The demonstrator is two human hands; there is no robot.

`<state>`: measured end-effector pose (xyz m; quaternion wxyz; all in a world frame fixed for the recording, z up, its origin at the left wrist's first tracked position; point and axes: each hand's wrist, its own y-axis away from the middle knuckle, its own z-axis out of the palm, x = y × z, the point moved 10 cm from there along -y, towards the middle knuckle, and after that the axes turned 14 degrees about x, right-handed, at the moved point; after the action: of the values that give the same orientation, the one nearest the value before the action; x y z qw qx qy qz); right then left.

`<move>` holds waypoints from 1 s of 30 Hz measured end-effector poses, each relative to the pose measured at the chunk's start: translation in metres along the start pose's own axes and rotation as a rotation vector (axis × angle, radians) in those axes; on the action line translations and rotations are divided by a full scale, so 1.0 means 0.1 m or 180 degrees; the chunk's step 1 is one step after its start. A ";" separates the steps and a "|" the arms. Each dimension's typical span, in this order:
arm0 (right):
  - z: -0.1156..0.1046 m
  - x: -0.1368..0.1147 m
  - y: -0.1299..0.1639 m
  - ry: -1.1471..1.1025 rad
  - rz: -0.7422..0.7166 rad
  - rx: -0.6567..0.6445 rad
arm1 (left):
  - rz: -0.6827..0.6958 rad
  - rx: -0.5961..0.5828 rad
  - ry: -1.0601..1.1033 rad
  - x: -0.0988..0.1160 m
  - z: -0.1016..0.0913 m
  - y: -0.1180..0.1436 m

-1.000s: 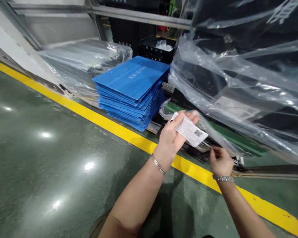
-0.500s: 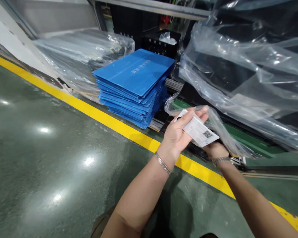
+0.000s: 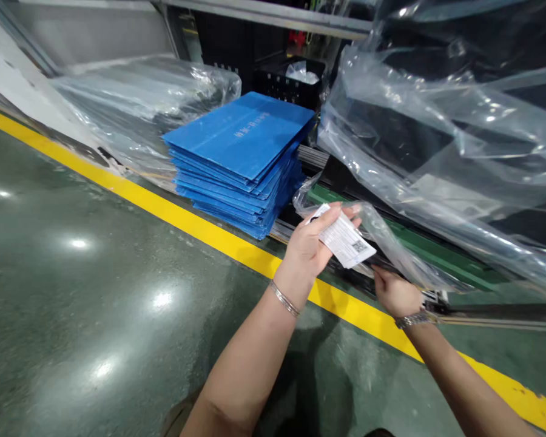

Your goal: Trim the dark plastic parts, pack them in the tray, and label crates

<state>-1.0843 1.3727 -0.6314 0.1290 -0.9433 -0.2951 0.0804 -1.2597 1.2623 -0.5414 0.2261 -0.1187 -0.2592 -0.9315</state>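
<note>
A white printed label card with a QR code (image 3: pixel 346 241) lies across the fingers of my left hand (image 3: pixel 307 246), its thumb pressed on top. Clear plastic sheeting (image 3: pixel 377 224) hangs just behind that card, close to the fingertips. My right hand (image 3: pixel 397 295) is closed at the lower edge of the sheeting, below and right of the card. What its fingers pinch is hidden, though dark material and plastic meet there. Behind both hands runs a green panel (image 3: pixel 437 255) under the plastic.
A stack of blue folded sheets (image 3: pixel 241 139) stands left of my hands. Plastic-wrapped goods (image 3: pixel 150 91) lie farther left, and a large plastic-covered dark load (image 3: pixel 437 121) fills the right. A black crate (image 3: pixel 291 79) sits behind. A yellow line (image 3: pixel 186 224) crosses the green floor.
The card and my left hand sit slightly farther left in view, as does the whole scene. More of my right hand shows now, apart from the card's lower corner.
</note>
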 end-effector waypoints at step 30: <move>-2.62 -0.81 1.55 -0.3741 0.2730 -0.1673 | -0.1016 0.1868 -0.1571 -0.49 -0.03 2.73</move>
<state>-1.0070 1.1517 -0.4201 -0.3194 -0.7772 0.0667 0.5381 -1.0859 1.0697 -0.4433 0.0341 -0.2273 -0.5753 -0.7850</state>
